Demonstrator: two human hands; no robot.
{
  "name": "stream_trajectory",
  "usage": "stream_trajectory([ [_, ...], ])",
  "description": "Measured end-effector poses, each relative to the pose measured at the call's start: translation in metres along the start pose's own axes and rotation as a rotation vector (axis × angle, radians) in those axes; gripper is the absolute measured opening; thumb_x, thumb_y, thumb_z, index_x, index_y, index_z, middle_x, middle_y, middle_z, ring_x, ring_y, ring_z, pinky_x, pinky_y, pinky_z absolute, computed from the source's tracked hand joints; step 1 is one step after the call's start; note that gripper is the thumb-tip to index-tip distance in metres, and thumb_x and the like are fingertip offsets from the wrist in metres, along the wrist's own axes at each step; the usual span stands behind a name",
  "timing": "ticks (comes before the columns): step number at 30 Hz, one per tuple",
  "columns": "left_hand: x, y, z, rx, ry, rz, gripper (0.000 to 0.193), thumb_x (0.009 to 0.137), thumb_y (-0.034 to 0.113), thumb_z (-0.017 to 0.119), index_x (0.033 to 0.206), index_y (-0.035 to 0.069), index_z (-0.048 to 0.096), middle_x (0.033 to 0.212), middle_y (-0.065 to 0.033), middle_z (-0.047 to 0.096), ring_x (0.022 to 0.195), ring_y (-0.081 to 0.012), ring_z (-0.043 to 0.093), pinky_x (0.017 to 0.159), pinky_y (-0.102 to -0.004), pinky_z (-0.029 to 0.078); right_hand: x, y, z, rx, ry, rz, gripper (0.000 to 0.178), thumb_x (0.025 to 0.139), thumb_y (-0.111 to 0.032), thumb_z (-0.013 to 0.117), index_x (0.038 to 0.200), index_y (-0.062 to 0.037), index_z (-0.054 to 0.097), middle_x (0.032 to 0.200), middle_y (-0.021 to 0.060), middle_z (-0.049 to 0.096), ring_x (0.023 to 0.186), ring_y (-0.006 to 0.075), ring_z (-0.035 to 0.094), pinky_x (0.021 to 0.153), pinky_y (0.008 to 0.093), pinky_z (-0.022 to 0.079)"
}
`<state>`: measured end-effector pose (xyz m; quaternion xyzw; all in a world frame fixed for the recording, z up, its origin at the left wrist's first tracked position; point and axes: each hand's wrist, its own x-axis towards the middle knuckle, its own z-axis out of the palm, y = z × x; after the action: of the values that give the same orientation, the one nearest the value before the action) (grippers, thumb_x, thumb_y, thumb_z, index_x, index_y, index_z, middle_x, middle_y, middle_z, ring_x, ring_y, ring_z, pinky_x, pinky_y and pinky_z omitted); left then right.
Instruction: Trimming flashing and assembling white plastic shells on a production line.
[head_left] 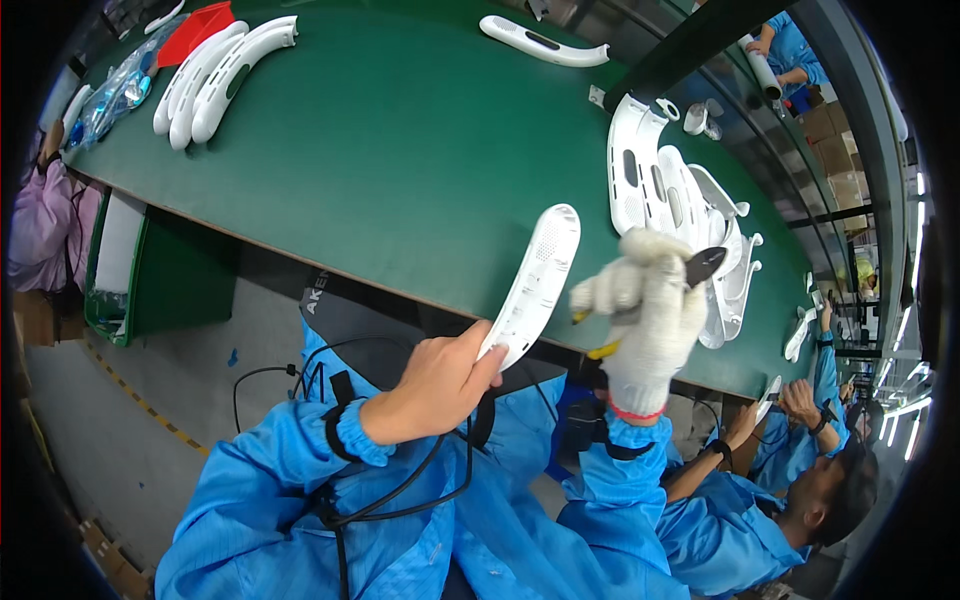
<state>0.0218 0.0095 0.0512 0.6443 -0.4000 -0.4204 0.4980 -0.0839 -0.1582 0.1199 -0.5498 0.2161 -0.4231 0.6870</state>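
My left hand [437, 385], bare, grips the lower end of a curved white plastic shell [535, 280]. The shell stands tilted above the table's front edge, and a patch of small holes marks its upper part. A white knitted glove covers my right hand [650, 310], which is closed round pliers [706, 266]. Their dark pointed head sticks out on the right, and yellow handle ends show below the fingers. Just beyond that glove lies a group of similar white shells [680, 195], partly hidden by it.
Several white shells [225, 80] lie at the far left of the green table [400, 150], near a red tray [195, 32] and clear bags. Another shell [545, 42] lies at the back. A green bin [175, 280] stands left. A co-worker [740, 510] sits close on my right.
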Motion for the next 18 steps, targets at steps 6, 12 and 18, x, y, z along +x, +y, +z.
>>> stream_trajectory([
  [6, 0.014, 0.037, -0.02, 0.965, 0.166, 0.457, 0.064, 0.082, 0.018, 0.072, 0.14, 0.0, 0.052, 0.078, -0.0059, 0.055, 0.072, -0.0238, 0.055, 0.071, -0.0359, 0.043, 0.013, -0.012, -0.018, -0.242, -0.052, 0.162, 0.048, 0.102, -0.029, 0.054, 0.137, 0.0043, 0.053, 0.078, 0.0043, 0.062, 0.062, 0.0113, 0.058, 0.057, 0.0244, 0.048],
  [12, 0.026, 0.045, -0.031, 1.13, 0.148, 0.513, 0.063, 0.081, 0.009, 0.069, 0.141, 0.001, 0.051, 0.081, -0.0069, 0.057, 0.072, -0.023, 0.057, 0.071, -0.0353, 0.044, 0.019, 0.014, -0.019, -0.12, 0.05, 0.052, 0.043, 0.097, -0.023, 0.059, 0.131, 0.004, 0.058, 0.105, 0.0081, 0.068, 0.083, 0.0113, 0.064, 0.07, 0.0247, 0.052],
  [18, 0.036, 0.053, -0.032, 1.138, 0.124, 0.471, 0.073, 0.08, 0.002, 0.063, 0.15, 0.004, 0.042, 0.087, -0.008, 0.058, 0.074, -0.0244, 0.059, 0.069, -0.0361, 0.046, 0.027, 0.026, -0.019, 0.105, 0.02, 0.073, 0.043, 0.096, -0.018, 0.059, 0.132, 0.0057, 0.055, 0.117, 0.0128, 0.066, 0.096, 0.0156, 0.064, 0.085, 0.0297, 0.052],
])
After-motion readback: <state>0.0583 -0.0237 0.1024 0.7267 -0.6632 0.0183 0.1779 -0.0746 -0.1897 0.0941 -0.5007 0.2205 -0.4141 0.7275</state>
